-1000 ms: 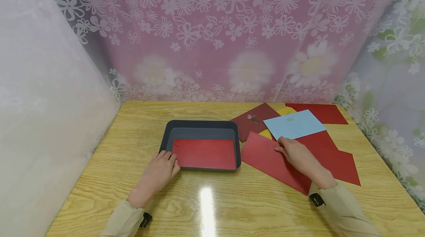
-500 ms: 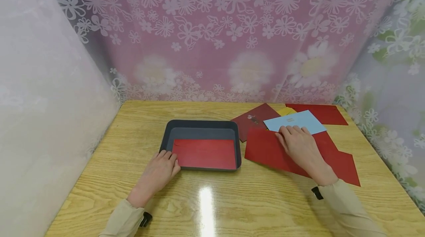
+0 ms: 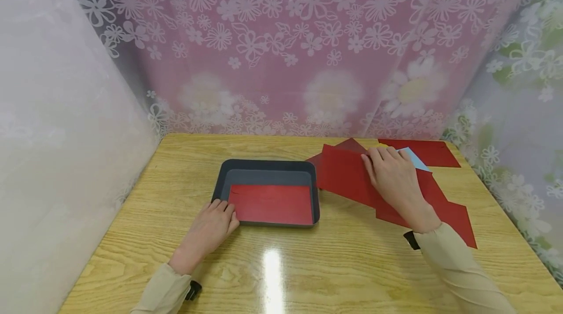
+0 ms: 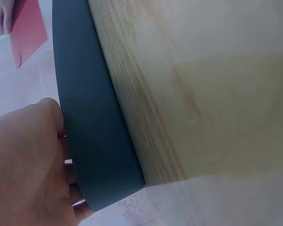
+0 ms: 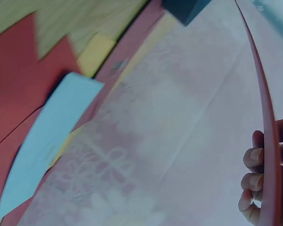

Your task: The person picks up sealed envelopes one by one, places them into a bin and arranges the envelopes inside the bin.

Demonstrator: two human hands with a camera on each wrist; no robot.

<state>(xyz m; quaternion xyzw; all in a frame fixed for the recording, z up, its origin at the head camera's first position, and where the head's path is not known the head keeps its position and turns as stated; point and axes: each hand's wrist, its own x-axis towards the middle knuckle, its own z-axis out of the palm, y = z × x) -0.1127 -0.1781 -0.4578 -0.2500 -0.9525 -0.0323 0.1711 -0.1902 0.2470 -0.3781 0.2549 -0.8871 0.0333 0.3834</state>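
My right hand (image 3: 393,173) grips a red envelope (image 3: 345,172) raised above the pile, its fingers curled round the edge in the right wrist view, where the envelope (image 5: 270,141) shows edge-on. My left hand (image 3: 210,228) holds the near left corner of a dark grey tray (image 3: 264,164), with fingers over the rim; the left wrist view shows this hand (image 4: 33,165) against the tray's outer wall (image 4: 92,113). Another red envelope (image 3: 270,204) lies flat inside the tray. Partly hidden behind the raised envelope is a light blue envelope (image 3: 414,158).
Further red envelopes (image 3: 459,221) lie under and beside my right hand. A dark red envelope (image 3: 352,145) and a yellow one (image 5: 95,54) are partly covered. At the back right lies one more red envelope (image 3: 422,152). A floral curtain (image 3: 272,59) hangs behind the wooden table (image 3: 189,157).
The right hand has lifted the red envelope off the pile, turned its other face up and carried it away from me, over the blue envelope. The left hand and tray have stayed still.
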